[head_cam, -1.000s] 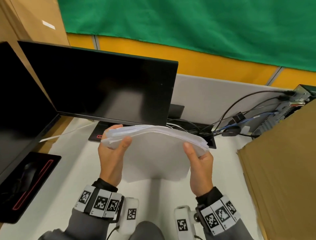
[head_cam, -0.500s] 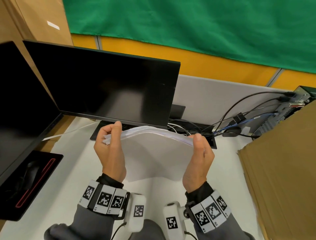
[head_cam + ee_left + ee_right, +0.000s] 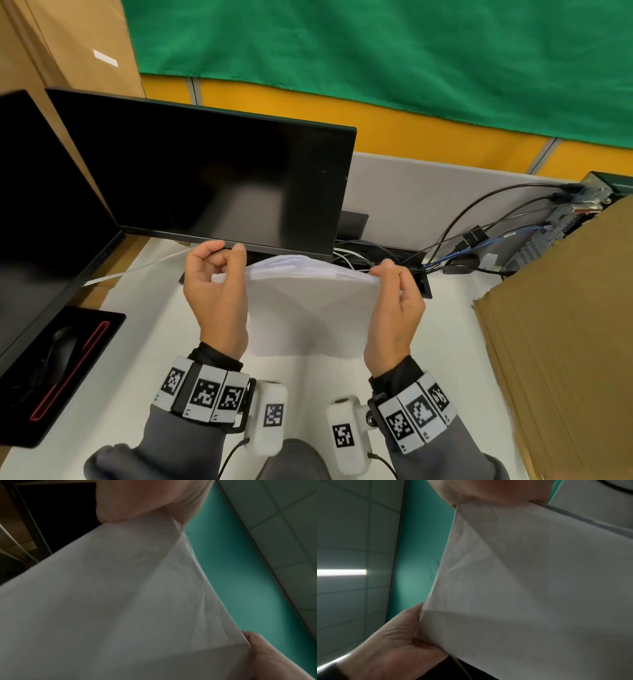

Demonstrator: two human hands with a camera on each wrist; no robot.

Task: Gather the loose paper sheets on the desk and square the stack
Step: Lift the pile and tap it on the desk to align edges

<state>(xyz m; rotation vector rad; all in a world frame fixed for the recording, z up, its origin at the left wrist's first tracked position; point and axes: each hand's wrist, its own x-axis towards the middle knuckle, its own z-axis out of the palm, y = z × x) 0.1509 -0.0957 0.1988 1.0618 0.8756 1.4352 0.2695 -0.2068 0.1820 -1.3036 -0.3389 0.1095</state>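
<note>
My left hand point(image 3: 216, 294) and right hand point(image 3: 394, 310) each pinch a side edge of the white paper stack point(image 3: 308, 308). It hangs upright above the white desk point(image 3: 144, 342), before the black flat monitor point(image 3: 205, 178)

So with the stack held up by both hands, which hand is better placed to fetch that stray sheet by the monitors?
Left, probably. The left hand grips the paper stack on the side nearest the stray sheet; the right hand is farther away and could keep holding.

Two monitors point(image 3: 212, 178), two hands point(image 3: 217, 294), one paper stack point(image 3: 308, 301)
</note>
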